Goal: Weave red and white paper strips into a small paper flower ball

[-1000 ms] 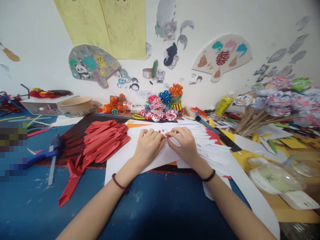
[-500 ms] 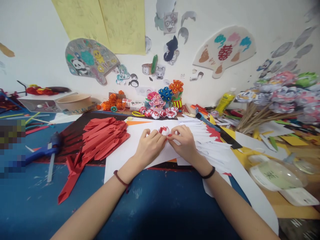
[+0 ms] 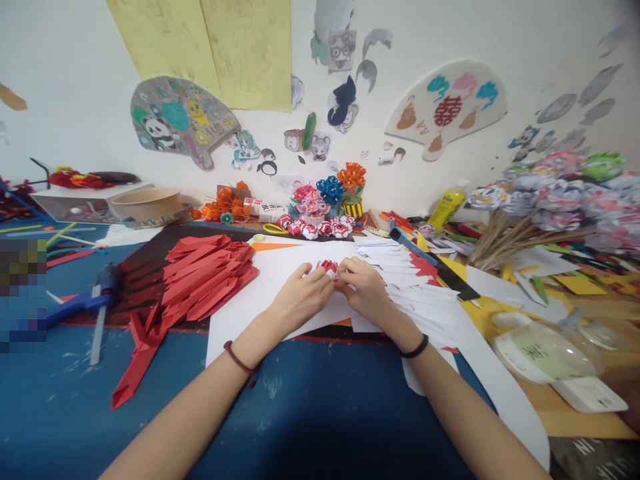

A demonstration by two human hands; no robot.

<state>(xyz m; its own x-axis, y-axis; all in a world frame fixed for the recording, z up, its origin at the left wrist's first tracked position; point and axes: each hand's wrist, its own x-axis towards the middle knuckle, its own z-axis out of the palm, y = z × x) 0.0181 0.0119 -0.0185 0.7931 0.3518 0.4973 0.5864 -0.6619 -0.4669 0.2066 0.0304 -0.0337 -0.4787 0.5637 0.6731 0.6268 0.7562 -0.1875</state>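
- Centrally, a red-and-white paper flower (image 3: 328, 267) sits between the two hands, above a white sheet (image 3: 270, 267) on the blue desk (image 3: 300, 407).
- The left hand (image 3: 305, 293) has its fingers bent inward, the tips pinching the flower's near left side.
- The right hand (image 3: 364, 287) pinches the flower from the other side, thumb and fingers drawn together; the exact contact is partly hidden.
- Left of centre lies a pile of red folded strips (image 3: 207, 277).
- Right of centre, white folded strips (image 3: 420, 287) lie fanned out.
- At middle left, a blue glue gun (image 3: 87, 301) rests on the desk.
- Beyond the hands, at upper centre, stands a row of small red-and-white flowers (image 3: 311, 231).
- A yellow bottle (image 3: 449, 209) leans near the wall (image 3: 350, 190), right of them.
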